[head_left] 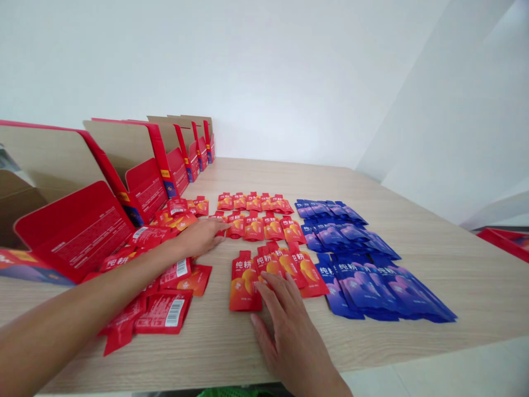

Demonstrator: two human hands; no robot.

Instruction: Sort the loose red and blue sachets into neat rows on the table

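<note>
I see the right hand (289,325) resting open on flat, glossy red-and-orange pouches (273,263); the left hand (201,237) is at a farther row (253,227), its grip impossible to tell.

The red pouches (253,229) are showing orange fruit and white lettering, while the blue pouches (330,232) are carrying purple fruit. The boxes (146,184) are displaying red outsides and tan insides. The tabletop (273,176) is showing pale wood grain; the wall (268,82) is looking white.
</note>
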